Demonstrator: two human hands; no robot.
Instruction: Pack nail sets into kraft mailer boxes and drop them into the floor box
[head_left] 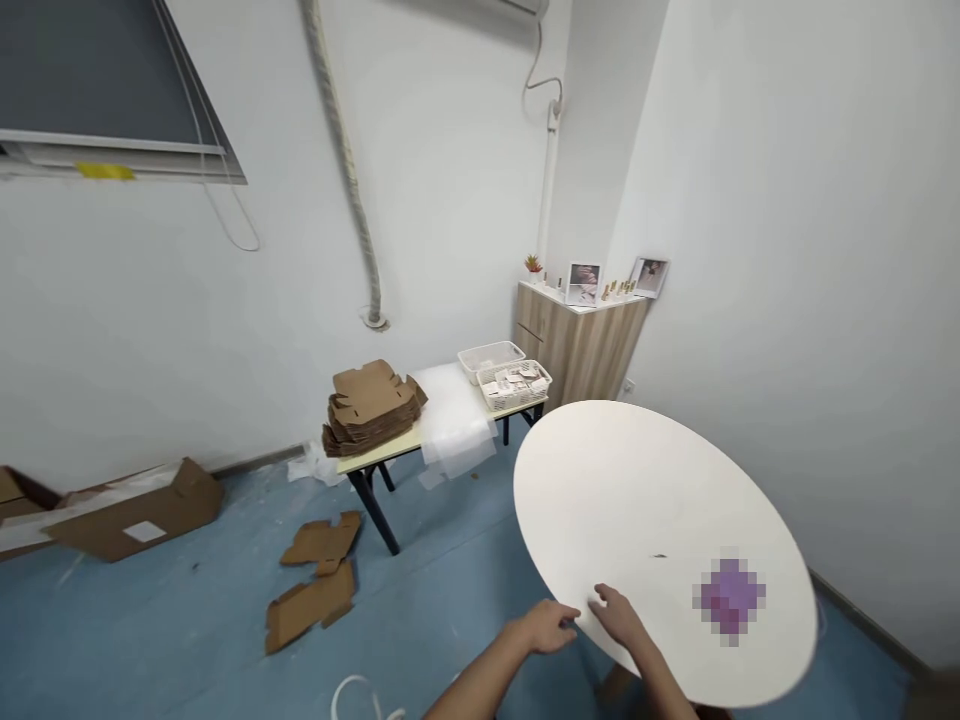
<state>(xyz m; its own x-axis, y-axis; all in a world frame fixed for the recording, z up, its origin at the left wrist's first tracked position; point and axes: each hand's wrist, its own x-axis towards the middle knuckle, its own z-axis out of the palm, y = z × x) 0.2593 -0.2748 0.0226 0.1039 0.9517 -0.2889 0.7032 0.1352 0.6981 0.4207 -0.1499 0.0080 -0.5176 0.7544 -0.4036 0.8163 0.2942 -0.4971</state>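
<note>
Round white tabletop [660,540] sits just ahead of both hands, open left hand [547,628] at its rim, open right hand [619,615] resting on its edge.

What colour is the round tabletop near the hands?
The round tabletop is white; it shows best in the head view.

No text could be read. The white label [144,531] on the cardboard box [176,510] was too small to make out, as were the cards [514,379] in the basket [515,396]. The purple mark [730,596] on the round tabletop [630,490] was pixelated.
</note>
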